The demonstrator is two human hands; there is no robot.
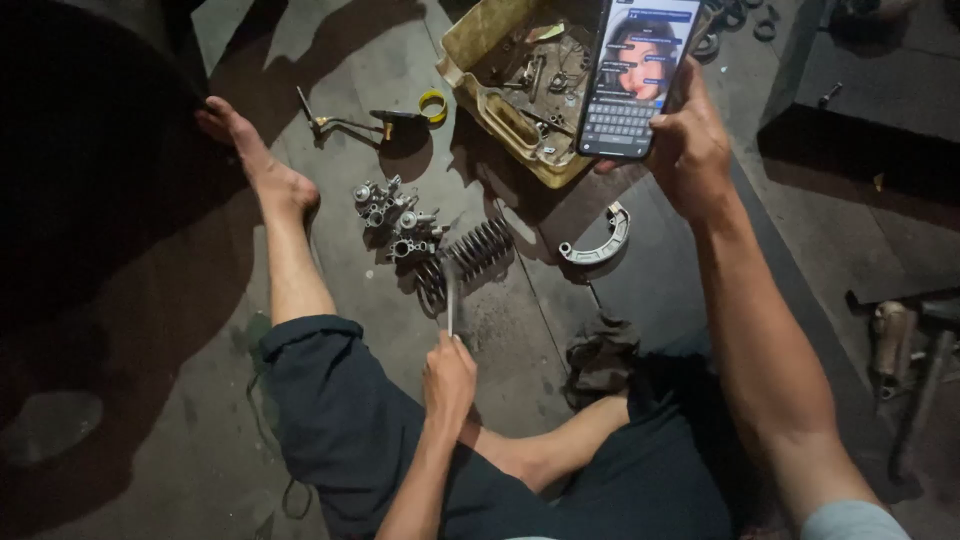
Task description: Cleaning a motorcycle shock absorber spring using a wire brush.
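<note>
Floor [330, 70] of grey concrete, on which 1 person is seated, legs spread, bare foot [255, 160] at upper left. Items between the legs: 1 dark coil spring [470, 255], 1 cluster of small cast metal parts [395, 220] just beside it, 1 curved brake shoe [600, 240] to the right, apart from the spring. Further up: 1 worn yellowish tray [480, 35] filled w/ assorted small metal bits, count not readable; 1 angled hand tool [350, 122] w/ 1 yellow ring [432, 105] near its end. 1 dark rag [600, 355] is laid by the right knee. Misc. tools at far right edge, too dim to be told apart. Left hand [448, 380]: forearm raised from the lap, fist closed round 1 thin metal rod [450, 300], held upright, tip near the spring. Right hand [690, 145]: arm extended fwd, fingers wrapped round 1 smartphone [635, 75], screen lit, held above the tray and partly blocking it from view.
</note>
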